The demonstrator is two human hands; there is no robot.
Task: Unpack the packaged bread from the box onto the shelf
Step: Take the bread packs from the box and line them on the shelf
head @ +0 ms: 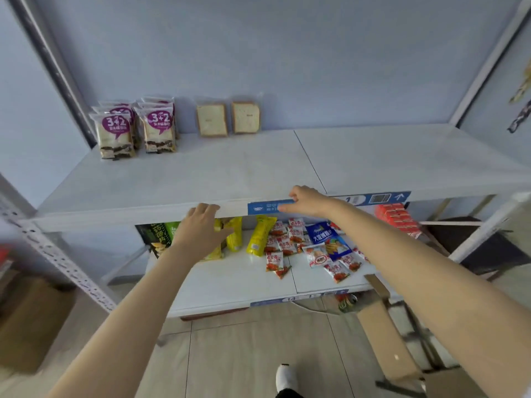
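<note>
Noted a shoe on the floor at the bottom edge. Saw an open cardboard box low right and a second box low left, blurred; could not see inside either. Found both arms stretched forward, well apart. Logged the left hand empty, fingers straight, tips at the front edge of the upper shelf. Logged the right hand empty too, fingers loosely bent over that same edge, thumb against a blue label. Saw snacks strewn on the lower shelf, below the hands. Found the bread at the back of the upper shelf, left of centre, near the wall: two rows of purple packs upright, and just beside them two clear packs of plain slices, side by side.
</note>
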